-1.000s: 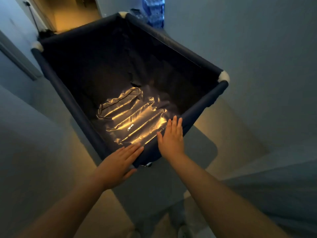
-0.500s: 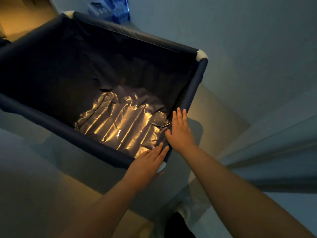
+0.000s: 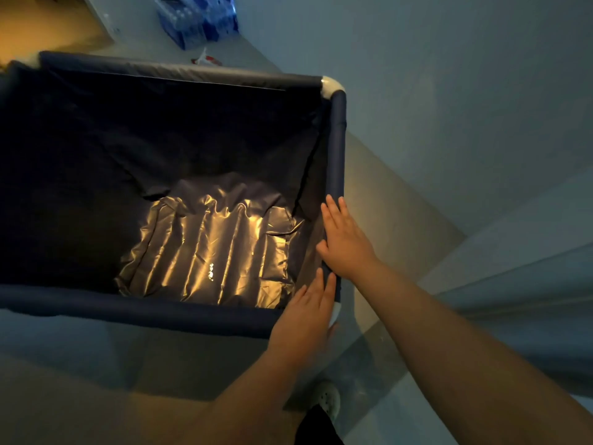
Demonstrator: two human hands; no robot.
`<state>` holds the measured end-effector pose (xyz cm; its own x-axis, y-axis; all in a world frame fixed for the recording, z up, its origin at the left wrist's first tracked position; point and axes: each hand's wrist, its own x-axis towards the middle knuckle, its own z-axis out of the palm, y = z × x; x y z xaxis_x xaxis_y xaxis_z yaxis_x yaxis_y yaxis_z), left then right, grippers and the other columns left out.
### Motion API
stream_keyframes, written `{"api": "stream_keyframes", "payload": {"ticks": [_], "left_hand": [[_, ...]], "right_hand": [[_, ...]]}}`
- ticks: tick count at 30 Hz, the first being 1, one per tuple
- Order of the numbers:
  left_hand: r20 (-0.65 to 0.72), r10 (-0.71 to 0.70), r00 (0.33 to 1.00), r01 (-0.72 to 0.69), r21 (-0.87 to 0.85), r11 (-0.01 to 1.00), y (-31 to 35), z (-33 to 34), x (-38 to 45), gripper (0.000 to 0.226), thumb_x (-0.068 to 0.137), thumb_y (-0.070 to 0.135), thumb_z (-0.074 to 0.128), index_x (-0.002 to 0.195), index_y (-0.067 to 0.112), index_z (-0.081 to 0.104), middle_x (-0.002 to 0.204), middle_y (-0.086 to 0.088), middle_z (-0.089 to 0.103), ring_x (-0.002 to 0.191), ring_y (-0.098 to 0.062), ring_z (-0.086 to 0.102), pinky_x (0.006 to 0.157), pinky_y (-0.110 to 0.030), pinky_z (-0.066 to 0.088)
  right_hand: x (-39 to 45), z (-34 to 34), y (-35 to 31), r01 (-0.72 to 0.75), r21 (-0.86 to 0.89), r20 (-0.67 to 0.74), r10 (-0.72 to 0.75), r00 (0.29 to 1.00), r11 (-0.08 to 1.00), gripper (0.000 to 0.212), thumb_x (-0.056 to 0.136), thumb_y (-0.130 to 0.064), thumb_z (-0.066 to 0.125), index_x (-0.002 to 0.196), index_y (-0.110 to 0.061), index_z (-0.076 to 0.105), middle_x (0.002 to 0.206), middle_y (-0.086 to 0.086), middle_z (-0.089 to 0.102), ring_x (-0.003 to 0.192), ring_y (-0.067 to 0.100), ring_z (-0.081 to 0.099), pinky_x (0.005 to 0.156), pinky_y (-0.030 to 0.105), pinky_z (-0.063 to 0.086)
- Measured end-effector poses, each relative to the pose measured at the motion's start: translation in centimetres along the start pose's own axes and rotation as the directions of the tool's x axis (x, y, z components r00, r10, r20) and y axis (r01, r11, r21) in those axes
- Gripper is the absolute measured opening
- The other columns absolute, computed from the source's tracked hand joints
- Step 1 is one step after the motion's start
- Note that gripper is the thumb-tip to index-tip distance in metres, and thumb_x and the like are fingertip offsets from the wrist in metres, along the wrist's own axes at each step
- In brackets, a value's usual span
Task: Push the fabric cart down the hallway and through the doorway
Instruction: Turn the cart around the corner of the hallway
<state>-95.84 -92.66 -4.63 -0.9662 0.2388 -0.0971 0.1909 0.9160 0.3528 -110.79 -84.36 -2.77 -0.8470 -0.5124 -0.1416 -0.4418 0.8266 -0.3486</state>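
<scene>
The fabric cart [image 3: 337,139] is a deep navy cloth bin on a padded tube frame with white corner joints. It fills the left and middle of the head view, and its crumpled shiny bottom catches warm light. My left hand [image 3: 305,322] lies flat over the cart's near right corner, fingers together. My right hand [image 3: 345,242] presses on the right rail just beyond it, with the thumb on the inner side. The cart's left end runs out of view.
A warm-lit doorway [image 3: 38,20] opens at the top left beyond the cart. Packs of water bottles [image 3: 199,17] and a small red-and-white item [image 3: 205,59] sit on the floor past the far rail. A pale wall [image 3: 449,91] runs close on the right. My shoe [image 3: 327,399] shows below.
The cart has swung round and shifted left in view, towards the doorway. My left hand slid along the near rail onto the corner; my right hand stayed on the right rail.
</scene>
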Motion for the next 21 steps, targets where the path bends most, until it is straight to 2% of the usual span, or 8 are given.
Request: {"api": "stream_keyframes", "payload": {"ticks": [4, 8, 10, 12, 15, 17, 19, 21], "left_hand": [[-0.018, -0.062, 0.998, 0.061, -0.04, 0.997, 1.9, 0.3, 2.6, 0.087, 0.092, 0.04, 0.046, 0.139, 0.007, -0.02, 0.156, -0.02, -0.002, 0.143, -0.025, 0.011, 0.114, -0.032, 0.011], [0.037, -0.073, 0.997, 0.075, -0.078, 0.994, 3.0, 0.4, 4.4, 0.094, 0.089, 0.044, 0.051, 0.142, 0.01, -0.017, 0.156, -0.016, -0.005, 0.144, -0.022, 0.002, 0.115, -0.032, 0.006], [0.075, -0.014, 0.997, 0.016, -0.026, 1.0, 2.5, 0.0, 4.2, 0.091, 0.09, 0.042, 0.05, 0.142, 0.011, -0.018, 0.157, -0.012, -0.008, 0.144, -0.02, -0.002, 0.114, -0.032, 0.0], [0.099, 0.061, 0.993, -0.069, 0.079, 0.995, 1.0, -0.5, 2.8, 0.082, 0.093, 0.026, 0.044, 0.138, 0.013, -0.023, 0.157, -0.009, -0.01, 0.144, -0.02, -0.003, 0.114, -0.032, -0.002], [0.122, 0.019, 0.992, -0.04, 0.168, 0.985, -1.9, -1.6, -0.5, 0.079, 0.094, 0.015, 0.042, 0.136, 0.016, -0.025, 0.154, -0.004, -0.014, 0.143, -0.017, -0.008, 0.116, -0.033, -0.005], [0.121, -0.014, 0.993, -0.009, 0.19, 0.982, -3.4, -2.9, -2.6, 0.082, 0.092, 0.029, 0.053, 0.142, 0.015, -0.009, 0.154, -0.004, -0.002, 0.142, -0.017, 0.001, 0.114, -0.036, -0.001], [0.112, 0.004, 0.994, -0.033, 0.263, 0.964, -4.5, -4.0, -4.4, 0.083, 0.081, 0.043, 0.065, 0.143, 0.009, 0.022, 0.149, -0.009, 0.031, 0.136, -0.021, 0.03, 0.109, -0.042, 0.025], [0.1, 0.03, 0.995, -0.059, 0.304, 0.951, -5.0, -4.5, -5.5, 0.082, 0.074, 0.049, 0.07, 0.137, 0.007, 0.038, 0.14, -0.01, 0.048, 0.128, -0.022, 0.045, 0.102, -0.044, 0.038]], "right_hand": [[1.5, -0.7, 1.9, 0.032, -0.031, 0.033, -0.031, 0.999, 0.999, 0.071, 0.088, -0.022, 0.041, 0.148, -0.013, 0.004, 0.159, 0.003, -0.007, 0.145, 0.022, -0.012, 0.118, 0.038, 0.005], [2.2, -1.2, 3.5, 0.038, -0.023, 0.063, -0.036, 0.997, 0.999, 0.069, 0.09, -0.021, 0.04, 0.148, -0.016, 0.002, 0.159, 0.001, -0.009, 0.145, 0.024, -0.009, 0.117, 0.04, 0.008], [2.3, -1.4, 4.1, 0.046, -0.04, 0.059, -0.044, 0.997, 0.998, 0.068, 0.09, -0.019, 0.04, 0.148, -0.016, 0.003, 0.159, 0.002, -0.008, 0.145, 0.026, -0.006, 0.117, 0.04, 0.01], [2.3, -1.7, 4.7, 0.048, -0.064, 0.051, -0.045, 0.998, 0.997, 0.067, 0.09, -0.015, 0.039, 0.148, -0.013, 0.004, 0.159, 0.005, -0.007, 0.145, 0.029, -0.003, 0.117, 0.041, 0.013], [2.3, -2.0, 5.3, 0.028, -0.085, 0.039, -0.025, 0.999, 0.996, 0.068, 0.089, -0.008, 0.039, 0.147, -0.009, 0.004, 0.158, 0.01, -0.007, 0.145, 0.032, -0.001, 0.117, 0.042, 0.015], [2.1, -2.0, 5.9, 0.003, -0.11, 0.004, -0.002, 1.0, 0.994, 0.068, 0.088, -0.004, 0.038, 0.147, -0.008, 0.006, 0.159, 0.011, -0.004, 0.145, 0.033, 0.0, 0.116, 0.044, 0.018], [1.7, -1.9, 6.6, -0.021, -0.156, -0.031, 0.016, 0.999, 0.988, 0.065, 0.088, 0.0, 0.035, 0.146, -0.006, 0.007, 0.159, 0.012, -0.001, 0.145, 0.034, 0.001, 0.113, 0.045, 0.022], [1.4, -2.0, 7.5, -0.037, -0.201, -0.039, 0.029, 0.999, 0.979, 0.064, 0.087, 0.005, 0.03, 0.146, -0.004, 0.006, 0.158, 0.013, -0.001, 0.145, 0.035, 0.0, 0.112, 0.045, 0.023]]}}
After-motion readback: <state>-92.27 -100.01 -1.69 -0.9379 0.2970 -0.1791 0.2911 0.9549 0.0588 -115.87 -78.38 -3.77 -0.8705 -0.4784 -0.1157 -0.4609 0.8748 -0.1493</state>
